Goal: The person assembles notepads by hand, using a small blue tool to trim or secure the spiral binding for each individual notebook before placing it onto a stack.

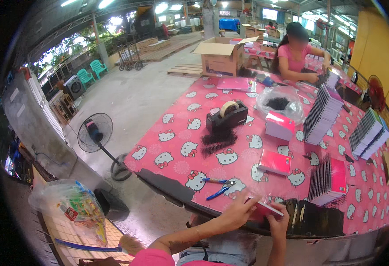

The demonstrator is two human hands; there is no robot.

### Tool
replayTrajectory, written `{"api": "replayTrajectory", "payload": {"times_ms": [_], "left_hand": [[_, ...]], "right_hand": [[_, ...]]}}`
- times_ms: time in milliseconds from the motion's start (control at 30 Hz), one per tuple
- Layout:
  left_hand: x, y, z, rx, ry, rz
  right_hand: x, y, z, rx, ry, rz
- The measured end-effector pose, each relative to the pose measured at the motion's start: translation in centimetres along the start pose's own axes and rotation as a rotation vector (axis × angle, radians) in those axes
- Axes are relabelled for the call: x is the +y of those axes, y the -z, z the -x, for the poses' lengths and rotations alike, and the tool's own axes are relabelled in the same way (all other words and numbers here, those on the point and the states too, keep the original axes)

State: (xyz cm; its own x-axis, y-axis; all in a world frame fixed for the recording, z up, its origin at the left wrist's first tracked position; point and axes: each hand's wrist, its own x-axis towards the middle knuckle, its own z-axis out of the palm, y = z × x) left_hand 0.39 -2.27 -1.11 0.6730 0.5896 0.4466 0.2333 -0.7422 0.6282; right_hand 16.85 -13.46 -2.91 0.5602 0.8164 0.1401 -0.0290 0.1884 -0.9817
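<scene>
Both of my hands hold a small notebook (263,209) with a pink-red cover and white page edges, at the table's near edge. My left hand (240,213) grips its left end, and my right hand (278,220) closes round its right end. Just beyond lie blue-handled pliers (219,191) and a slim blue tool (217,181). Farther in, a pink-covered stack of pages (274,162) lies flat, with another pink-covered stack (280,126) behind it. Black spiral coils (219,141) are heaped before a black tape dispenser (227,116).
Spiral-bound notebook stacks stand at right: a near one (327,181), a tall one (322,114) and another (368,133). A clear bag (279,103) holds black coils. A co-worker (297,57) works across the table. A floor fan (95,132) and a filled plastic bag (72,206) are at left.
</scene>
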Motion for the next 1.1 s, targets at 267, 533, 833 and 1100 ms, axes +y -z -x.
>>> {"api": "replayTrajectory", "payload": {"times_ms": [267, 533, 833, 1100], "left_hand": [[0.6, -0.7, 1.2, -0.001, 0.140, 0.148], [-0.7, 2.1, 0.5, 0.117, 0.148, 0.258], [0.0, 2.8, 0.8, 0.092, 0.235, 0.269], [-0.6, 6.4, 1.0, -0.043, 0.407, 0.103]], "right_hand": [[0.2, -0.5, -0.4, -0.142, -0.118, -0.044], [0.4, -0.9, -0.2, -0.137, -0.047, 0.017], [-0.2, 0.0, -0.1, -0.149, 0.029, 0.199], [0.2, -0.6, -0.4, -0.192, -0.035, 0.144]]}}
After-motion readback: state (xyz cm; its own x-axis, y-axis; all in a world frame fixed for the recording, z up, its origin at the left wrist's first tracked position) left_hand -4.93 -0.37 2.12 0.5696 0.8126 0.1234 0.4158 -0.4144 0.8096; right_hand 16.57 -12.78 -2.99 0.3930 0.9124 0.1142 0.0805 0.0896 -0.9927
